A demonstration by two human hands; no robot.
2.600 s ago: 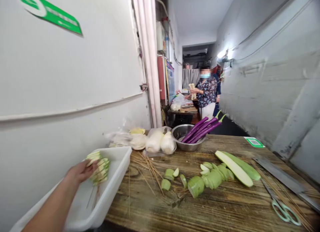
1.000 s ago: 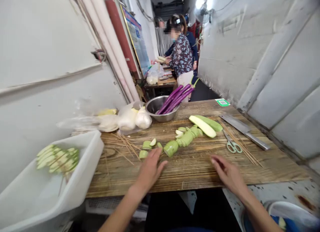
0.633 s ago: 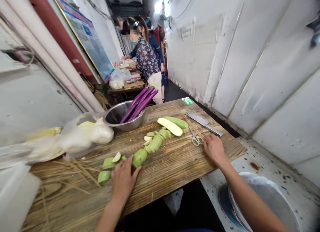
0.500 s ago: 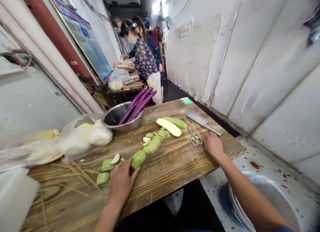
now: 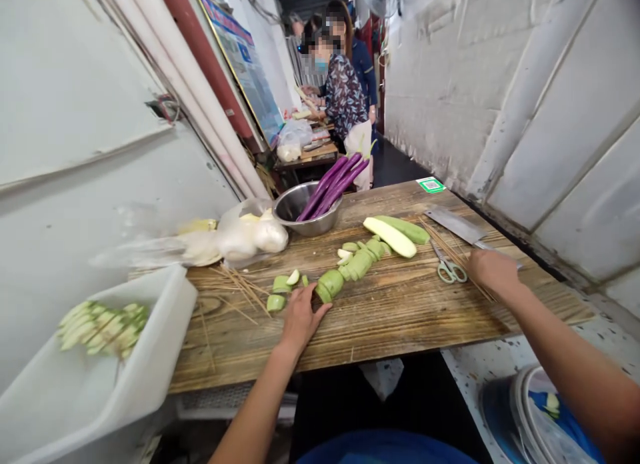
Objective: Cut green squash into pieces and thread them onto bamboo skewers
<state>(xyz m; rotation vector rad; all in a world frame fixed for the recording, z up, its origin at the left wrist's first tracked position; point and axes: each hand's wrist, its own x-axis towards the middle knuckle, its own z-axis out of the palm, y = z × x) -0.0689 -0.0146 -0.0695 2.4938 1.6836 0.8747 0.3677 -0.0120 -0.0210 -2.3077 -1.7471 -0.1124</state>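
Observation:
My left hand point(image 5: 301, 315) rests on the wooden table, thumb spread from its fingers. Its fingertips touch or nearly touch the thick end of a row of sliced zucchini point(image 5: 357, 267). To its left lie a few cut zucchini pieces point(image 5: 275, 302). My right hand point(image 5: 493, 271) is at the table's right side, over thin wooden skewers point(image 5: 447, 243) and beside the handle of a cleaver point(image 5: 457, 225). It is blurred and its fingers are hidden, so its grip is unclear. Green-handled scissors point(image 5: 451, 272) lie left of it. Zucchini halves point(image 5: 395, 237) lie beyond the row.
A metal bowl point(image 5: 287, 214) holds purple eggplants point(image 5: 333, 187). Plastic bags point(image 5: 255, 237) and loose skewers point(image 5: 245, 287) lie left. A white bin point(image 5: 175, 317) with skewered green pieces point(image 5: 103, 327) stands at the left edge. A bucket point(image 5: 525, 411) is below right. Two people point(image 5: 347, 91) stand farther back.
The view has swung left and down, bringing the white bin's contents into sight. My right hand has moved onto the skewers, nearer the cleaver's handle. My left hand stays by the sliced zucchini.

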